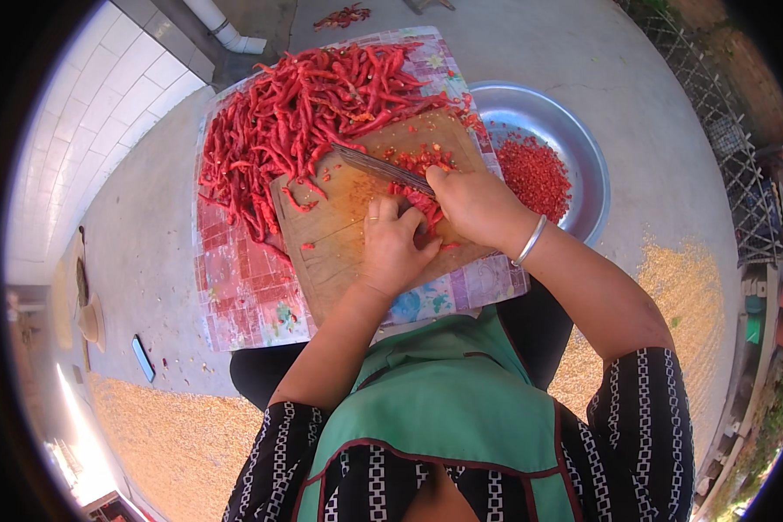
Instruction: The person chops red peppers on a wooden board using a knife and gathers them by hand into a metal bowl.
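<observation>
My right hand (478,204) is closed around the handle of a long-bladed knife (383,167), whose blade points to the far left over the wooden cutting board (317,274). Just left of it, my left hand (393,244) has its fingers curled against a small bunch of red chili peppers (422,205), partly hidden by the fingers and the knife. Beyond the blade lie chopped chili bits (422,159). A large heap of whole red chilies (296,109) covers the far left of the table and meets the board's edge.
A patterned cloth (252,300) covers the low table. To its right stands a metal basin (587,143) with chopped chili (535,178) inside. Yellow grain (178,431) is spread on the floor. A phone (143,358) and a straw hat (90,322) lie at left.
</observation>
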Motion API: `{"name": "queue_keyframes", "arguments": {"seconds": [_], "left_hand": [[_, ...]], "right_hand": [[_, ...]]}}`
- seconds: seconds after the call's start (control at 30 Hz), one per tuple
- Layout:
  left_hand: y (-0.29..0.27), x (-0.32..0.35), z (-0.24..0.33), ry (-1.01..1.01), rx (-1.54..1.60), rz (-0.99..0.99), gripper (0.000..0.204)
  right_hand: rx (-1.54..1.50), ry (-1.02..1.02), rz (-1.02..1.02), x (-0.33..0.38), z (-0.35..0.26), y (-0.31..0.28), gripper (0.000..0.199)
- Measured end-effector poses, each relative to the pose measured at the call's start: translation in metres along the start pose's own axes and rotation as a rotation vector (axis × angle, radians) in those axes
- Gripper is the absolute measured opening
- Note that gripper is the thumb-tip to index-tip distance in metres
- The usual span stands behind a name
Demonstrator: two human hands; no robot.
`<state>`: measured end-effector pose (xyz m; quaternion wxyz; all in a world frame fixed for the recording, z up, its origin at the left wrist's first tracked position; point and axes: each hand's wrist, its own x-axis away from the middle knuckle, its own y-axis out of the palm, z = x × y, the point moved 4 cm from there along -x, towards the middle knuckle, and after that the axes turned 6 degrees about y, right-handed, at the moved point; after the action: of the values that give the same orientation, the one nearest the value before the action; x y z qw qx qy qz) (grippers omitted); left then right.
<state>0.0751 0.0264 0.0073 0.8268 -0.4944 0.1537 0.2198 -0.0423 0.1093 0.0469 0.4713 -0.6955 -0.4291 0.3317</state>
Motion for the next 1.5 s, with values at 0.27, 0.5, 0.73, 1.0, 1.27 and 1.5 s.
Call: {"name": "queue_keyframes", "arguments": {"seconds": [0.27,0.5,0.73,1.0,1.27,1.5], "left_hand": [[0.005,0.005,-0.014,-0.036,0.058,0.055,0.019],[-0.002,-0.008,-0.014,-0.088,0.039,-0.074,0.015],[-0.002,-0.012,-0.018,-0.041,0.008,-0.075,0.016],[-0.001,-0.01,-0.023,-0.047,0.072,-0.08,0.016],[-0.004,-0.006,-0.028,-0.05,0.104,-0.038,0.016],[-0.003,-0.008,-0.028,-0.019,0.103,-0.018,0.016]], "right_hand": [[0.024,-0.013,0.009,0.0,-0.001,0.002,0.011],[0.025,0.017,-0.056,-0.001,0.0,-0.004,0.012],[0.136,-0.01,-0.03,0.027,-0.033,-0.045,0.012],[0.146,0.023,-0.115,0.021,-0.028,-0.034,0.012],[0.168,0.057,-0.062,0.017,-0.024,-0.023,0.014],[0.204,0.004,-0.149,0.015,-0.039,-0.038,0.012]]}}
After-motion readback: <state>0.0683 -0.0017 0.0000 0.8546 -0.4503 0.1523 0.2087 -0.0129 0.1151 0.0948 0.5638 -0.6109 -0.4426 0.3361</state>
